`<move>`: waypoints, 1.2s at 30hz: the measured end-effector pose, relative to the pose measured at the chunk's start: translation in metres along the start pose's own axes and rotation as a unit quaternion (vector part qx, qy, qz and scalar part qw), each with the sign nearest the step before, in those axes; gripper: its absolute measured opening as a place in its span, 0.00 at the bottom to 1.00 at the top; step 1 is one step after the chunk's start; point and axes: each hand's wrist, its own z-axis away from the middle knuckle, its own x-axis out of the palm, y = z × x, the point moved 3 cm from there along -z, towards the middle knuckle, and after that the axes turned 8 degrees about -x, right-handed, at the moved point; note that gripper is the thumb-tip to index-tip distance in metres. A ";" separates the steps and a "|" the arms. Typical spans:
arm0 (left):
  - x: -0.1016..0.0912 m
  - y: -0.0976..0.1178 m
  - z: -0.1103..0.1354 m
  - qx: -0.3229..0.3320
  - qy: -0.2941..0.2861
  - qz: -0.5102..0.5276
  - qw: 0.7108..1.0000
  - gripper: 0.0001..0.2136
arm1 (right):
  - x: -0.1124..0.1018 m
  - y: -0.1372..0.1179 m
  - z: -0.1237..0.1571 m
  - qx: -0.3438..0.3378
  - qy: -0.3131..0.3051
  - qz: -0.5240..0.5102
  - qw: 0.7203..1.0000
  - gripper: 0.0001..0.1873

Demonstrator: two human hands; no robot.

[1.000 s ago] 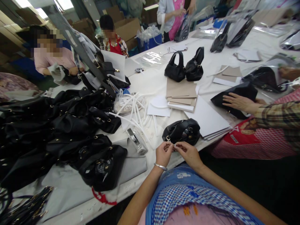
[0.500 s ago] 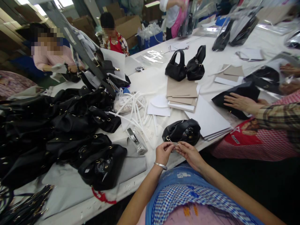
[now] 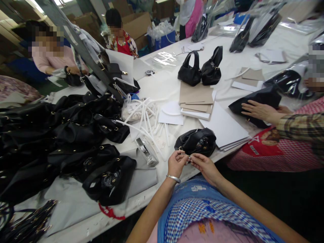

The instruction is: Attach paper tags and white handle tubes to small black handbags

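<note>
We pinch a small metal piece [image 3: 188,157], too tiny to make out, between the closed fingertips of our left hand [image 3: 176,163] and right hand [image 3: 204,165], at the near edge of the table [image 3: 164,84]. Just beyond it lies a black handbag [image 3: 196,141], with a tape dispenser [image 3: 146,152] and white tubes [image 3: 149,121] to its left. Farther right, a co-worker's hand [image 3: 255,109] rests flat on a black pouch [image 3: 263,98].
</note>
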 end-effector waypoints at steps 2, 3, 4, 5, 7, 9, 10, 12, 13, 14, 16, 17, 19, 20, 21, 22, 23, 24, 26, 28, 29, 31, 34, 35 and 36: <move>-0.001 0.002 0.000 0.007 0.009 -0.010 1.000 0.16 | -0.001 0.000 -0.001 -0.023 -0.002 0.040 0.999 0.15; -0.001 0.003 -0.001 0.011 0.013 -0.014 1.000 0.16 | -0.001 0.000 -0.001 -0.032 -0.004 0.057 0.998 0.15; -0.002 0.003 -0.001 0.016 0.017 -0.017 1.000 0.16 | -0.001 0.000 -0.002 -0.040 -0.006 0.073 0.997 0.15; -0.002 0.004 -0.001 0.021 0.023 -0.019 0.999 0.16 | -0.001 0.000 -0.002 -0.046 -0.009 0.086 0.995 0.16; -0.002 0.004 -0.001 0.029 0.030 -0.022 0.999 0.15 | -0.001 0.001 -0.003 -0.052 -0.012 0.106 0.993 0.16; -0.001 0.005 -0.001 0.040 0.032 -0.028 0.998 0.14 | 0.000 0.001 -0.003 -0.055 -0.014 0.117 0.992 0.16; -0.001 0.005 -0.001 0.044 0.032 -0.033 0.998 0.14 | 0.000 0.001 -0.003 -0.057 -0.014 0.118 0.991 0.16; -0.001 0.004 -0.001 0.051 0.033 -0.041 0.997 0.13 | 0.001 0.001 -0.003 -0.062 -0.013 0.115 0.991 0.16; -0.001 0.004 -0.001 0.054 0.035 -0.045 0.997 0.13 | 0.001 0.001 -0.003 -0.063 -0.011 0.113 0.991 0.16; -0.001 0.004 -0.001 0.056 0.036 -0.047 0.997 0.13 | 0.001 0.001 -0.003 -0.066 -0.009 0.111 0.992 0.17; -0.001 0.004 -0.001 0.060 0.038 -0.049 0.996 0.13 | 0.001 0.002 -0.004 -0.068 -0.005 0.108 0.992 0.17; -0.002 0.004 -0.001 0.061 0.039 -0.049 0.996 0.13 | 0.001 0.002 -0.004 -0.069 -0.004 0.107 0.992 0.17; -0.002 0.005 -0.001 0.062 0.041 -0.047 0.996 0.13 | 0.001 0.002 -0.004 -0.069 -0.004 0.107 0.992 0.16; -0.002 0.005 0.000 0.062 0.043 -0.047 0.996 0.13 | 0.002 0.002 -0.004 -0.069 -0.003 0.109 0.992 0.16; -0.002 0.005 0.000 0.062 0.045 -0.048 0.996 0.13 | 0.002 0.001 -0.003 -0.069 -0.003 0.111 0.991 0.16; -0.002 0.006 0.000 0.063 0.047 -0.050 0.996 0.13 | 0.002 0.001 -0.003 -0.069 -0.002 0.113 0.991 0.16; -0.002 0.006 0.000 0.064 0.048 -0.052 0.995 0.13 | 0.003 0.000 -0.003 -0.069 -0.002 0.115 0.991 0.16; -0.002 0.006 0.001 0.066 0.049 -0.055 0.995 0.13 | 0.003 0.000 -0.003 -0.069 -0.002 0.115 0.991 0.16; -0.002 0.006 0.001 0.071 0.051 -0.060 0.994 0.13 | 0.005 -0.002 -0.002 -0.069 -0.003 0.113 0.991 0.16; -0.002 0.005 0.001 0.077 0.054 -0.064 0.994 0.13 | 0.006 -0.003 -0.002 -0.068 -0.002 0.112 0.991 0.16; -0.002 0.005 0.001 0.080 0.056 -0.066 0.993 0.13 | 0.006 -0.003 -0.002 -0.067 -0.001 0.113 0.991 0.16; -0.002 0.004 0.001 0.083 0.060 -0.069 0.992 0.13 | 0.006 -0.003 -0.002 -0.066 0.002 0.113 0.991 0.16; -0.002 0.003 0.001 0.084 0.056 -0.073 0.992 0.13 | 0.005 -0.003 -0.002 -0.068 0.007 0.108 0.992 0.16; -0.002 0.002 0.001 0.083 0.055 -0.074 0.992 0.13 | 0.005 -0.002 -0.002 -0.069 0.009 0.107 0.992 0.16; -0.002 0.002 0.001 0.080 0.055 -0.076 0.992 0.13 | 0.004 -0.002 -0.002 -0.072 0.010 0.108 0.992 0.16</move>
